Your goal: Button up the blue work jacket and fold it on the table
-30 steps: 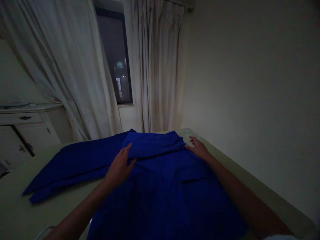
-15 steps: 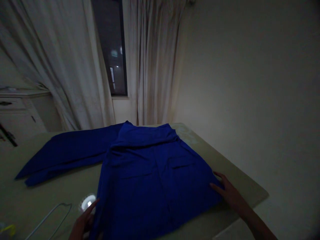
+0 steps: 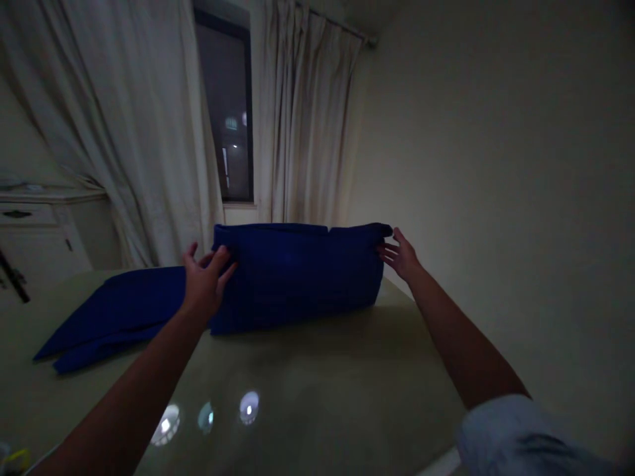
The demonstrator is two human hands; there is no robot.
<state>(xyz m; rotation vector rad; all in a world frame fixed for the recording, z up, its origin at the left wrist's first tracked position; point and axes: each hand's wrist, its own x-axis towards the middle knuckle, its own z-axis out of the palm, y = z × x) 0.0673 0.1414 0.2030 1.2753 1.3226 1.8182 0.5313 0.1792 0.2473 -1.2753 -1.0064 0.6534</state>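
A dark blue jacket [image 3: 302,274] is raised and doubled over toward the far side of the table. Its folded edge runs level along the top, and its front hangs down close to the tabletop. My left hand [image 3: 206,277] grips the upper left corner, thumb and fingers partly spread along the edge. At the upper right corner my right hand [image 3: 403,256] pinches the cloth between thumb and fingers. Off to the left, a long flat stretch of blue cloth [image 3: 129,301] lies on the table; its join with the jacket is hidden behind my left hand.
The pale glossy table [image 3: 317,396] reflects several lights in front of the jacket. A yellow item [image 3: 18,457] shows at the lower left edge. Curtains [image 3: 312,119], a window [image 3: 225,106] and a cabinet [image 3: 40,231] stand behind; a wall [image 3: 496,165] borders the right.
Both hands have moved up and away from me, carrying the jacket's near edge over toward its far end. The tabletop it covered now shows.
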